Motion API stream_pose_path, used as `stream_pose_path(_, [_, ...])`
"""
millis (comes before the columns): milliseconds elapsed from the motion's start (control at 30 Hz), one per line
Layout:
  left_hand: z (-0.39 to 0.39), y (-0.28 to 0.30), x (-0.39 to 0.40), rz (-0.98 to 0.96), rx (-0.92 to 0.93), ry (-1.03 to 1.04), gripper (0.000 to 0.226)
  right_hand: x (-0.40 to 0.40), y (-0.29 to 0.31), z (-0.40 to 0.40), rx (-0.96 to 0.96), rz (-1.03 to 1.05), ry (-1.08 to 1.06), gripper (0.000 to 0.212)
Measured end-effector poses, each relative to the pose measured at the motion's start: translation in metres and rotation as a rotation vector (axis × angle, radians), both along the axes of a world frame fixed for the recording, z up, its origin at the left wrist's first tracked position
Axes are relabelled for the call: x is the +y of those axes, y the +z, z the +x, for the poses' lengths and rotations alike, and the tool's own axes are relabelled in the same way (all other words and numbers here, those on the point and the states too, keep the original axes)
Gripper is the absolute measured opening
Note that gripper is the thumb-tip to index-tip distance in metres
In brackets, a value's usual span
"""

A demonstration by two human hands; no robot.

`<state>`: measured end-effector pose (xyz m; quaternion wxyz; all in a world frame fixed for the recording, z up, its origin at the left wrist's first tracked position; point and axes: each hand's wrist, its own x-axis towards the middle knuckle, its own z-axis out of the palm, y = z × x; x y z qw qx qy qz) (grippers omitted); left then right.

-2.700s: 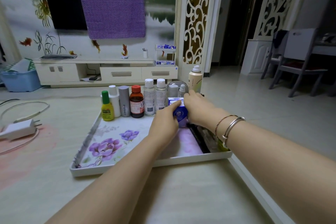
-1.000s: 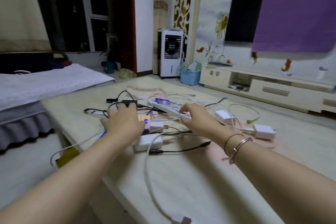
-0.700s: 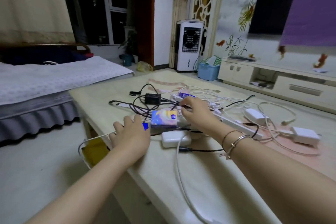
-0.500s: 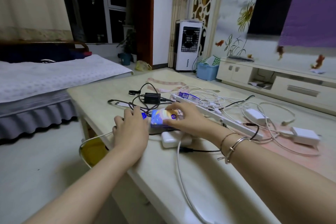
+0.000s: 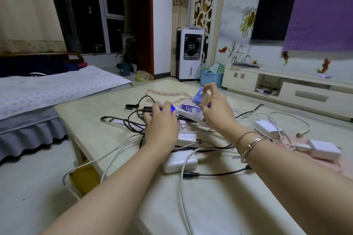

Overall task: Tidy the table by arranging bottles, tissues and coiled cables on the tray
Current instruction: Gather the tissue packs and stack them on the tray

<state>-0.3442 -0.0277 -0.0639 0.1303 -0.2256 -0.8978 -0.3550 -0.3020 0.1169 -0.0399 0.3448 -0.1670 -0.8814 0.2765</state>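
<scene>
The tissue pack (image 5: 200, 99) is lifted above the table (image 5: 219, 196), pinched by the right hand (image 5: 215, 112). The left hand (image 5: 162, 122) rests lower with curled fingers on a blue item; I cannot tell its grip. Cables (image 5: 131, 120) and chargers (image 5: 180, 161) lie around, while the near table edge is bare.

Dark window (image 5: 112, 11), white air cooler (image 5: 190, 53), cream TV cabinet (image 5: 286, 89), covered bed (image 5: 53, 86).

R hand (image 5: 215, 112) holds tissue pack (image 5: 200, 99) up; L hand (image 5: 162, 122) on cables (image 5: 131, 122).
</scene>
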Motion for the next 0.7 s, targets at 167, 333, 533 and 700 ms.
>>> stream_pose_path(167, [-0.015,-0.021,0.023,-0.201,-0.095,-0.001,0.038,0.027,-0.009,-0.034,-0.130,-0.030,-0.063,0.037])
stream_pose_path(333, [-0.023,-0.029,0.024,-0.239,-0.056,0.003,0.042,0.029,-0.017,-0.069,-0.378,-0.061,-0.050,0.025])
stream_pose_path(533, [-0.016,-0.025,0.024,-0.291,0.017,0.005,0.037,0.033,-0.016,-0.069,-0.298,-0.036,0.020,0.013])
stream_pose_path(700, [0.008,-0.003,0.024,-0.238,0.270,0.007,0.033,0.034,0.006,-0.011,0.010,-0.054,0.092,0.024])
